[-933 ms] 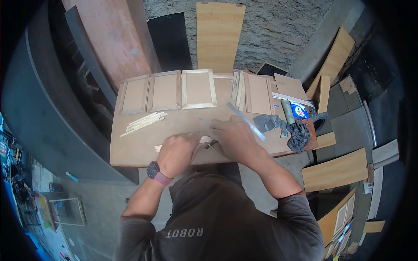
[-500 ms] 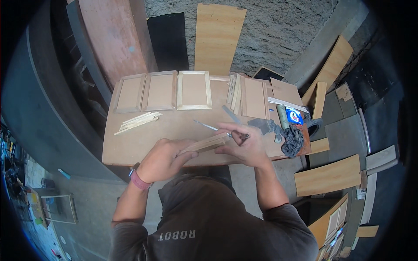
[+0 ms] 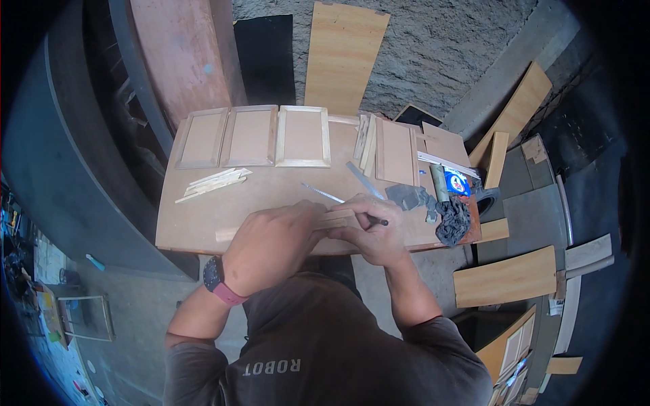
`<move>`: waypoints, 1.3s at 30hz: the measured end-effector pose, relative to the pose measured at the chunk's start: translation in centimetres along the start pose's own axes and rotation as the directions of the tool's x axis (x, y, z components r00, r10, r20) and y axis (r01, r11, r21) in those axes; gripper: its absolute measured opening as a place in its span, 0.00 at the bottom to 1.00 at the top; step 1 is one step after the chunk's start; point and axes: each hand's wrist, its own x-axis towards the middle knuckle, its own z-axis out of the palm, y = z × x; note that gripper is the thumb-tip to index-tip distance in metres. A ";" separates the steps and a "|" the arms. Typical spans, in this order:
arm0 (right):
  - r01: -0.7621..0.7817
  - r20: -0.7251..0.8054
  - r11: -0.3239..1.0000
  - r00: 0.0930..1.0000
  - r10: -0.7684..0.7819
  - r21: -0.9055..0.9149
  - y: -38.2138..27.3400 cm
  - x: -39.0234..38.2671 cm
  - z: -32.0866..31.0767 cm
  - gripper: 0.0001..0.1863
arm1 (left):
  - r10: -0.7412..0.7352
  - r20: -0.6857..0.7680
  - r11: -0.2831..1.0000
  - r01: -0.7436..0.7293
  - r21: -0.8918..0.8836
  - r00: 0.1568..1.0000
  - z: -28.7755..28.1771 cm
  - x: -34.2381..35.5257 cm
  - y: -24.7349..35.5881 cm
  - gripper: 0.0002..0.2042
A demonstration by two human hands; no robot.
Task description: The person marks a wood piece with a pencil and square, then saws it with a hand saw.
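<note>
A person in a dark shirt stands at a wooden table (image 3: 277,189), both hands together near its front edge. The left hand (image 3: 271,237) is closed over a small bundle of wooden strips (image 3: 338,219). The right hand (image 3: 380,240) is curled at the bundle's right end, also gripping a thin tool (image 3: 323,193) with a dark handle; its narrow blade points left, away from the strips.

Along the back edge, three framed panels (image 3: 250,135) lie side by side, each bordered all round, and look finished. To their right, a fourth panel (image 3: 397,152) seems to have side pieces only, so its border looks incomplete. Loose sticks (image 3: 213,184) lie at left, apparently unused, and long slats (image 3: 365,145) rest beside the fourth panel.
</note>
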 end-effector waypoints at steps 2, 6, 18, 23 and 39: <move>0.031 -0.021 0.999 0.999 -0.030 0.028 0.3 -0.1 -0.1 0.23 | 0.035 -0.011 0.999 -0.034 0.021 0.999 0.3 0.4 -0.3 0.21; 0.046 -0.033 0.999 0.998 -0.046 0.026 -0.5 -0.3 -0.7 0.22 | 0.010 -0.059 1.000 -0.009 0.014 0.998 -0.4 0.4 1.0 0.24; 0.214 -0.088 0.972 0.975 -0.206 0.100 -0.4 -0.2 -1.3 0.24 | 0.205 -0.018 0.962 -0.198 0.188 0.979 -2.2 0.2 1.7 0.37; 0.272 -0.058 0.958 0.962 -0.267 0.091 -0.3 -0.2 -1.9 0.24 | 0.210 0.042 0.970 -0.214 0.118 0.977 -3.1 0.5 1.9 0.39; 0.307 -0.062 0.951 0.951 -0.304 0.046 0.4 -1.2 -2.9 0.18 | 0.287 0.067 0.952 -0.293 0.091 0.955 -2.7 1.6 1.8 0.37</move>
